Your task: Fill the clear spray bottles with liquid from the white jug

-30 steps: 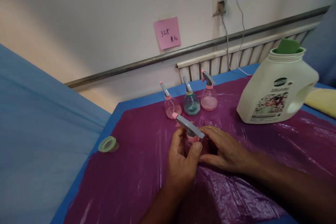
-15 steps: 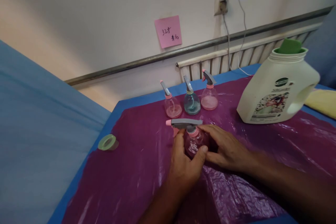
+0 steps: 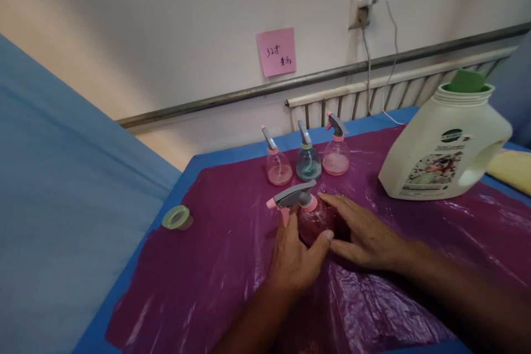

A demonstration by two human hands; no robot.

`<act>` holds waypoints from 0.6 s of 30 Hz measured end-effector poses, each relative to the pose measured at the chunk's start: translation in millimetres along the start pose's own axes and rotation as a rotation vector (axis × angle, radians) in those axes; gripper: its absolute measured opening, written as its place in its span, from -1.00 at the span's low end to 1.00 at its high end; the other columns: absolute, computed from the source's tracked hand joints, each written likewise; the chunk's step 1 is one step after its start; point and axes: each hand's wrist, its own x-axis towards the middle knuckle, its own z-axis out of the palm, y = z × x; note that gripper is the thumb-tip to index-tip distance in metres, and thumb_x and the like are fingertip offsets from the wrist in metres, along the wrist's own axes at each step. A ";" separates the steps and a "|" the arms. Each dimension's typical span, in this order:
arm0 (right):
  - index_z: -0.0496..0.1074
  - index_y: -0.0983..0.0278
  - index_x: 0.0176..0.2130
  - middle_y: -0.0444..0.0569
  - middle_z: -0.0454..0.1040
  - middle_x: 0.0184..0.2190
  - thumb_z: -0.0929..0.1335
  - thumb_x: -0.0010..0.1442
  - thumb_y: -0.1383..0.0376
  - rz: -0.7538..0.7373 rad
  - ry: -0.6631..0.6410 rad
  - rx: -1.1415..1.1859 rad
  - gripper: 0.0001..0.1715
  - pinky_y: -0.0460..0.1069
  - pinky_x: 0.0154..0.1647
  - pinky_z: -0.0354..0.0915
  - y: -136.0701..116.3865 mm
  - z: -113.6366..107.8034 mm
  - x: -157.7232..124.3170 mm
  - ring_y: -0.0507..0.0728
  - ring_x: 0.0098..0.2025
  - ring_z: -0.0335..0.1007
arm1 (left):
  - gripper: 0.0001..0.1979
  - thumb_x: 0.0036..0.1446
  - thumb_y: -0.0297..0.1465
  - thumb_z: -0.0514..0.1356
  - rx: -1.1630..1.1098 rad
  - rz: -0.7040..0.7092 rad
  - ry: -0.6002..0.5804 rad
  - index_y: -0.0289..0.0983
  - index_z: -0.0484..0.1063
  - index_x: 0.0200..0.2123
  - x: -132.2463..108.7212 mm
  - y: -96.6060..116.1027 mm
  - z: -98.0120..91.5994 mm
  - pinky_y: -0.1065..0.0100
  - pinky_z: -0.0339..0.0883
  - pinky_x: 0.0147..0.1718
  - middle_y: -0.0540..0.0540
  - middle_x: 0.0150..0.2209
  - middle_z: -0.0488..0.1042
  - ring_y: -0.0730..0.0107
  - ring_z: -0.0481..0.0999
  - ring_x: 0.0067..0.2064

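Both hands are around a clear spray bottle (image 3: 314,223) with a pink collar and a grey and pink spray head, tilted a little to the left. My left hand (image 3: 296,257) has its fingers behind the bottle and its thumb across the front. On the right side, my right hand (image 3: 363,232) grips the bottle between thumb and fingers. Behind it stand three more spray bottles holding some liquid: a pink one (image 3: 279,170), a teal one (image 3: 308,165) and another pink one (image 3: 336,157).
A large cream jug (image 3: 440,149) with a green piece in its mouth stands at the right. At the left lies a small pale green cap (image 3: 177,218). Purple plastic sheeting (image 3: 207,265) covers the blue table. A yellow cloth (image 3: 512,168) lies far right.
The held bottle has tilted, its spray nozzle now pointing lower left. Both hands stay on it. The whole view has shifted slightly.
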 end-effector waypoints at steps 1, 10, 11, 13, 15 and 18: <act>0.03 0.06 0.69 0.30 0.46 0.51 0.53 0.42 0.07 -0.014 -0.017 -0.008 0.11 0.48 0.42 0.54 -0.3 -2.9 -0.1 0.48 0.48 0.52 | -0.20 0.27 -0.22 0.45 -0.005 0.009 -0.001 -0.11 0.36 0.52 -0.2 -0.6 0.0 -0.24 0.35 0.50 -0.25 0.48 0.51 -0.22 0.52 0.47; 0.06 0.00 0.69 0.22 0.46 0.53 0.48 0.51 0.09 -0.069 0.033 -0.019 0.00 0.44 0.46 0.53 -8.2 -26.7 5.8 0.42 0.48 0.52 | -0.19 0.34 -0.14 0.46 0.008 0.046 0.000 -0.10 0.33 0.56 -0.6 -7.3 4.3 -0.22 0.36 0.51 -0.28 0.49 0.49 -0.23 0.48 0.51; 0.11 0.00 0.67 0.20 0.50 0.49 0.48 0.51 0.10 -0.052 0.071 -0.004 -0.05 0.42 0.41 0.57 -9.8 -27.8 7.3 0.41 0.43 0.57 | -0.21 0.36 -0.15 0.46 0.011 0.073 0.002 -0.08 0.34 0.56 -0.6 -7.8 5.1 -0.20 0.38 0.50 -0.26 0.47 0.51 -0.20 0.50 0.49; 0.19 0.01 0.63 0.18 0.59 0.40 0.48 0.53 0.11 -0.009 0.140 0.027 -0.14 0.36 0.29 0.64 -14.6 -30.8 10.9 0.36 0.30 0.66 | -0.26 0.38 -0.19 0.44 0.012 0.128 0.005 -0.04 0.36 0.54 -0.6 -8.5 6.5 -0.14 0.42 0.47 -0.22 0.43 0.54 -0.14 0.54 0.46; 0.27 0.02 0.59 0.15 0.64 0.33 0.47 0.54 0.13 0.034 0.187 0.046 -0.22 0.30 0.21 0.68 -22.2 -37.3 15.8 0.31 0.20 0.69 | -0.29 0.37 -0.24 0.43 0.009 0.159 0.011 -0.03 0.38 0.52 -0.4 -8.4 7.2 -0.09 0.45 0.43 -0.21 0.41 0.54 -0.10 0.56 0.42; 0.34 0.02 0.56 0.12 0.62 0.35 0.48 0.54 0.15 0.026 0.186 0.023 -0.27 0.28 0.22 0.66 -39.7 -55.9 29.1 0.29 0.20 0.67 | -0.34 0.36 -0.22 0.44 0.004 0.168 -0.004 -0.04 0.43 0.46 -0.3 -6.3 5.9 -0.11 0.46 0.40 -0.22 0.38 0.55 -0.12 0.57 0.40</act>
